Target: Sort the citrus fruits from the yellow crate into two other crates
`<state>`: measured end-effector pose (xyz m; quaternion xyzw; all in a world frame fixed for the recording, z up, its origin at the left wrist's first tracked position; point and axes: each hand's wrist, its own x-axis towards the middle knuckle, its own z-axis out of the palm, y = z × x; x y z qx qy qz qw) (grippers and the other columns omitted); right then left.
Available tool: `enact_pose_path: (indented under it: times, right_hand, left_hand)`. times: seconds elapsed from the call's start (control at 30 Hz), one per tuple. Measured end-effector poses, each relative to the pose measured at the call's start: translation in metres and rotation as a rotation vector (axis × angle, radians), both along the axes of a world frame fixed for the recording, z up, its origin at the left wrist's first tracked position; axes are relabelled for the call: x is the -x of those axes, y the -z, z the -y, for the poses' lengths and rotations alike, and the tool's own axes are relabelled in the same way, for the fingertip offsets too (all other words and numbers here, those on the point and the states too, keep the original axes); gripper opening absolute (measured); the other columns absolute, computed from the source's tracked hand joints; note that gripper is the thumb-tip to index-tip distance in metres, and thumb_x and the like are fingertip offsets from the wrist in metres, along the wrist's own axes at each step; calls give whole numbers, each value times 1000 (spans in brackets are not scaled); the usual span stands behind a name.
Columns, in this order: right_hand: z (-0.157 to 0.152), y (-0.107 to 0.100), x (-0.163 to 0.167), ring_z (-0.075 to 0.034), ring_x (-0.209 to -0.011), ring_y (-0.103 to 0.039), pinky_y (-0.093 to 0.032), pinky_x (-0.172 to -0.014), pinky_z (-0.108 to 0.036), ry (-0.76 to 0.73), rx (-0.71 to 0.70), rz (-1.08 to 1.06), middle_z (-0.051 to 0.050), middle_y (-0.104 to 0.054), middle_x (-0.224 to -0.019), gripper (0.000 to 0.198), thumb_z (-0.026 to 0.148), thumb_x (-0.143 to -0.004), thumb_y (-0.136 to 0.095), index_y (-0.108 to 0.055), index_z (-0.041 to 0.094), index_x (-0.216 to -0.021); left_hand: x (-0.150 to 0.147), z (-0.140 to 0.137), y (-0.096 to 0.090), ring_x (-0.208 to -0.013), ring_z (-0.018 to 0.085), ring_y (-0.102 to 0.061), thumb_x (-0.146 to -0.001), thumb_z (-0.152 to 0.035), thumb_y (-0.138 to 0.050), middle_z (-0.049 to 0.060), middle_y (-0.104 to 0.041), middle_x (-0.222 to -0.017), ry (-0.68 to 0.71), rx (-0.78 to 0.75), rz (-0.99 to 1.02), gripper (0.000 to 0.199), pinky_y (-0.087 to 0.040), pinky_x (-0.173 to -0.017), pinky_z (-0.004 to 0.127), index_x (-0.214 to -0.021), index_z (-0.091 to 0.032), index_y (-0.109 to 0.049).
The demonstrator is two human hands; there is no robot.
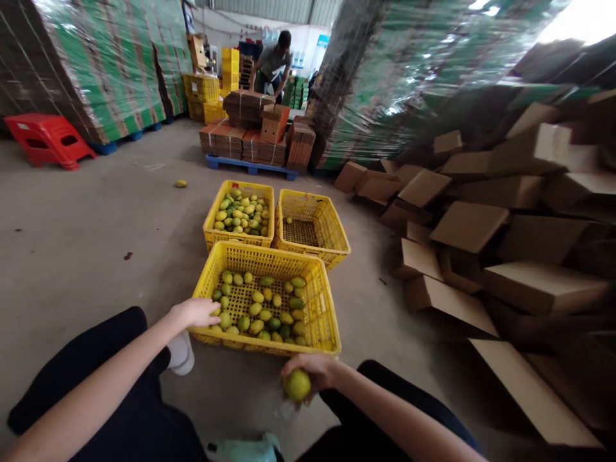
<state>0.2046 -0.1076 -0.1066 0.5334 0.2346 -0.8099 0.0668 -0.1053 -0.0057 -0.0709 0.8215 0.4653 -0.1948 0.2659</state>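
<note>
In front of my knees stands a yellow plastic crate with many yellow-green lemons spread over its slotted floor. My left hand reaches over its left rim, thumb and fingers closed around a lemon just inside the wall. Outside the near right corner, my right hand holds another lemon, its round end facing me. Behind are two more crates: the left crate is heaped with lemons, while the right crate has one small fruit on its floor.
Empty cardboard boxes lie piled on the right. A blue pallet with flattened cartons stands ahead, and a person bends over it. At left are a red stool and a stray yellow fruit on the floor.
</note>
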Motion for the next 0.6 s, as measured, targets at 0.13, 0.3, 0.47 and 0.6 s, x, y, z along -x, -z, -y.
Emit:
enact_pose_path:
  times: [0.13, 0.3, 0.47, 0.6]
  right_hand:
    - [-49, -28, -13, -21, -49, -64, -53, -45, -33, 217, -225, 228, -9, -64, -59, 13, 22, -68, -65, -59, 11, -67]
    - [-159, -100, -59, -10, -68, -62, -57, -66, -26, 672, -813, 285, 1, -60, -83, 23, 43, -88, -47, -54, 21, -90]
    - [-143, -102, -70, -13, -76, -64, -58, -70, -29, 534, -1019, 433, -3, -63, -90, 18, 36, -85, -50, -58, 21, -90]
    - [-76, -57, -50, -20, -87, -66, -56, -80, -34, 135, -1013, 513, -4, -69, -81, 10, 23, -67, -71, -64, 20, -73]
  left_hand:
    - [-1, -5, -20, -121, 34, -58, -89, -52, -39, 19, -58, -135, 25, 31, -121, 61, -44, -99, 44, -138, -18, -52]
    - [-5, -5, -30, -121, 36, -58, -87, -49, -45, 20, -58, -135, -38, 19, -57, 59, -43, -100, 46, -136, -17, -55]
    - [-5, -3, -16, -123, 38, -55, -88, -43, -44, 23, -53, -139, -17, -20, -22, 59, -41, -101, 48, -139, -13, -51]
    - [-10, 0, -5, -111, 41, -61, -88, -39, -46, 25, -63, -123, -3, -46, -90, 51, -46, -92, 50, -129, -11, -60]
